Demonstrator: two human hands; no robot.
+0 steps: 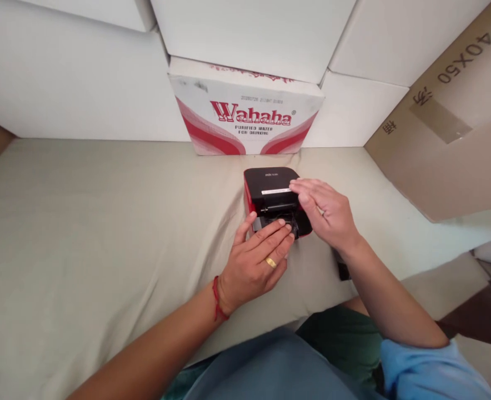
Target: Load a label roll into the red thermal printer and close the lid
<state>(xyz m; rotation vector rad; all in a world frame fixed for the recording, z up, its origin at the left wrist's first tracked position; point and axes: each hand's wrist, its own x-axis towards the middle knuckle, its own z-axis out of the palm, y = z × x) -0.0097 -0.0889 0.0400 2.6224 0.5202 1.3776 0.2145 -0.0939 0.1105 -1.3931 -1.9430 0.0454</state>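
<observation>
A small black and red boxy device sits on the cloth-covered surface in front of me. A pale strip runs across its black top, and a dark recess shows at its near side. My left hand lies over that recess with its fingers stretched out, their tips touching the dark parts inside. It wears a gold ring and a red string bracelet. Against the right side of the device's top rests my right hand, fingers extended and close together. Whatever lies under the left fingers is hidden.
Behind the device stands a white and red Wahaha water carton, with white boxes around it. A brown cardboard box is at the right. Below my right wrist, a dark object shows partly at the cloth's edge.
</observation>
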